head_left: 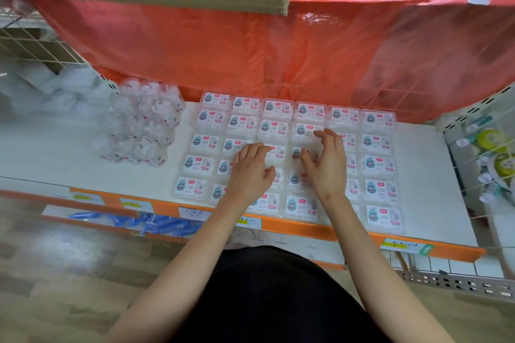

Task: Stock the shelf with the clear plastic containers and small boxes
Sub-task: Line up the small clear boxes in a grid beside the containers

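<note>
Small boxes [379, 164], flat rectangles of glossy clear plastic with white printed labels, lie in rows on the smooth white shelf [69, 153]. The left hand [250, 172] rests on them, fingers loosely bent and gripping nothing. The right hand [326, 164] arches over them, fingers spread. Round clear plastic containers [139, 131] cluster just beside the rows.

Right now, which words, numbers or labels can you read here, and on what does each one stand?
Nothing reads for certain.
Boxes: a red badge and small print on each label, too blurred to read.
Containers: labels too small to read.
Shelf tags: handwriting, illegible.
</note>
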`<action>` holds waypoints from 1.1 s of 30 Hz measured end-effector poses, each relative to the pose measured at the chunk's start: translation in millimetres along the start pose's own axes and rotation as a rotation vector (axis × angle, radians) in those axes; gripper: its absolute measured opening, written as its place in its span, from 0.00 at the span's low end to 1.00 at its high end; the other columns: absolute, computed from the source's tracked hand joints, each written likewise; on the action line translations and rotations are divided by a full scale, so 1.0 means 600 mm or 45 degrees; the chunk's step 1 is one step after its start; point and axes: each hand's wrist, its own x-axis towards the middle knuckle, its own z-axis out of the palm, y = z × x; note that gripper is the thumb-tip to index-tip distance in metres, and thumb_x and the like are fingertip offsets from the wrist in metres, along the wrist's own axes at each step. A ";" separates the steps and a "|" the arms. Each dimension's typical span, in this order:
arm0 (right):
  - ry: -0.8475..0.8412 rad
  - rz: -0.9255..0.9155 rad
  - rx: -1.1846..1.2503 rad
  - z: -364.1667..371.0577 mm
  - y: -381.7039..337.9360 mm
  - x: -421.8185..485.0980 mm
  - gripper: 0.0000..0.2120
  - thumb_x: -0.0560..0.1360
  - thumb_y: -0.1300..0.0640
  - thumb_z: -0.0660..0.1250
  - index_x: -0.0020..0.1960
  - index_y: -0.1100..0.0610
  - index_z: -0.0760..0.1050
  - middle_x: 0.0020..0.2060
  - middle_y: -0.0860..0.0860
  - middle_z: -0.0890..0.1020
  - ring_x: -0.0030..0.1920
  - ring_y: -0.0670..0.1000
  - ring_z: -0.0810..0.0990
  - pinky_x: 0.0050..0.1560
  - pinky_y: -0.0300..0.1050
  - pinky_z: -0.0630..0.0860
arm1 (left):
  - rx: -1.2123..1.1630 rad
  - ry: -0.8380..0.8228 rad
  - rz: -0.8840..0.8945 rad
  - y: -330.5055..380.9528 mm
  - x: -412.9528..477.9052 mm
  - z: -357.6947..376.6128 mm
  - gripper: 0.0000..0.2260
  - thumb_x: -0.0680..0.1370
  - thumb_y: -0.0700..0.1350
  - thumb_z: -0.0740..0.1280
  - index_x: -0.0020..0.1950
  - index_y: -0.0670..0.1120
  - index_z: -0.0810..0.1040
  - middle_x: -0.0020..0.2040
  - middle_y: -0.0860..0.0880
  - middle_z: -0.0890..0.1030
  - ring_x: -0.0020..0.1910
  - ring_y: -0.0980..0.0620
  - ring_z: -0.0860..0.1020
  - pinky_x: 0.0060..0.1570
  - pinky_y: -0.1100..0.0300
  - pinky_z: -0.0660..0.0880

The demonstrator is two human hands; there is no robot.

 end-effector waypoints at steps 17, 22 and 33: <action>-0.427 -0.399 0.142 0.178 -0.274 -0.103 0.23 0.74 0.60 0.68 0.67 0.60 0.70 0.63 0.56 0.75 0.61 0.55 0.74 0.63 0.50 0.69 | 0.055 0.524 -0.602 -0.257 -0.218 -0.177 0.24 0.74 0.52 0.61 0.67 0.41 0.72 0.68 0.41 0.73 0.69 0.40 0.67 0.68 0.49 0.60; -0.428 -0.485 0.119 0.275 -0.390 -0.144 0.23 0.73 0.58 0.69 0.67 0.60 0.71 0.63 0.56 0.75 0.62 0.57 0.73 0.62 0.50 0.68 | 0.091 0.601 -0.559 -0.382 -0.279 -0.250 0.23 0.74 0.51 0.62 0.64 0.39 0.75 0.64 0.39 0.75 0.64 0.38 0.71 0.63 0.45 0.66; -0.490 -0.515 0.035 0.477 -0.637 -0.226 0.25 0.74 0.57 0.68 0.69 0.60 0.69 0.67 0.56 0.72 0.66 0.59 0.69 0.64 0.52 0.65 | 0.159 0.656 -0.570 -0.618 -0.414 -0.394 0.22 0.74 0.51 0.61 0.63 0.40 0.76 0.63 0.41 0.77 0.63 0.38 0.74 0.62 0.45 0.70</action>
